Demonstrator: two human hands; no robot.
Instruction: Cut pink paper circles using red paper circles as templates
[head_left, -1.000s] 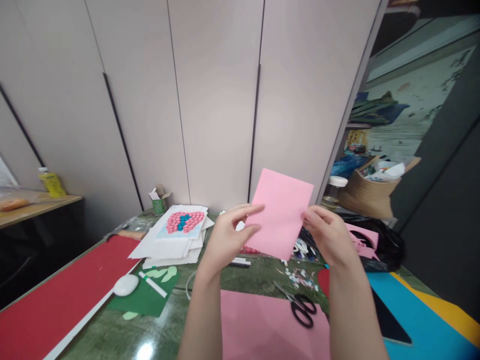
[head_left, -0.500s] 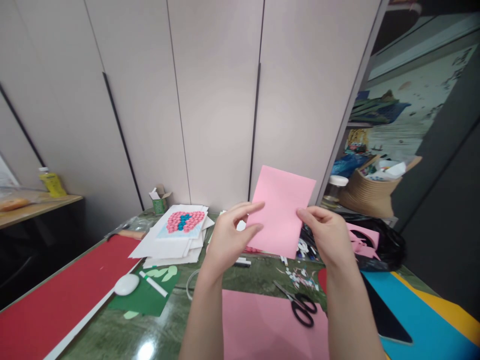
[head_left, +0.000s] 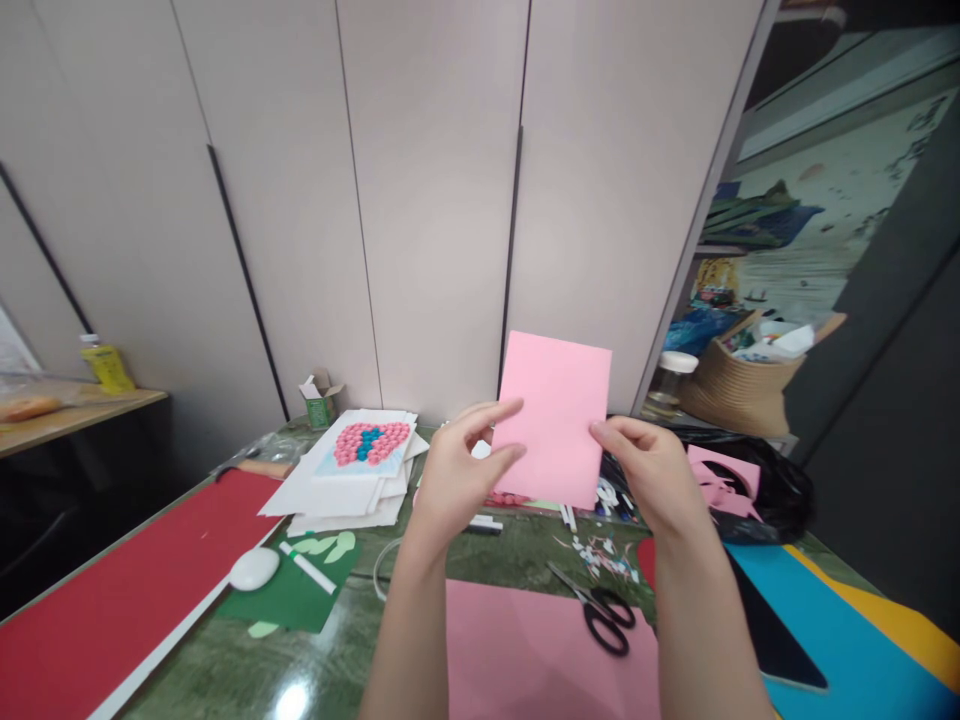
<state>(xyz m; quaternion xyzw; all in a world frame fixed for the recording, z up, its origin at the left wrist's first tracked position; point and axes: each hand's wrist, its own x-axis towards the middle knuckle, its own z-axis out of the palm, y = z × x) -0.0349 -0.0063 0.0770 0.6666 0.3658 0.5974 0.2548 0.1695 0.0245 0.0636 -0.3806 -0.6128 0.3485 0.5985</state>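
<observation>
A rectangular sheet of pink paper (head_left: 556,420) is held up nearly upright above the table. My left hand (head_left: 461,470) is at its left edge, thumb and index finger lying over the front face with a gap between them; the other fingers are partly hidden. At the right edge, my right hand (head_left: 652,465) pinches the sheet between thumb and curled fingers. Below, between my forearms, a larger pink sheet (head_left: 525,650) lies flat on the table. Black-handled scissors (head_left: 606,615) rest on its upper right part, blades pointing up and left.
Left are a green sheet (head_left: 300,605) with a marker (head_left: 309,568), a white mouse (head_left: 253,568), red board (head_left: 142,570) and stacked papers (head_left: 322,485). Paper scraps (head_left: 604,560) lie beyond the scissors. Right are a dark tablet (head_left: 780,630), blue sheet (head_left: 855,640) and black bag (head_left: 787,500).
The held pink sheet has turned from a clear tilt to nearly straight, its top shifting left. Both hands stay at its edges and have hardly moved.
</observation>
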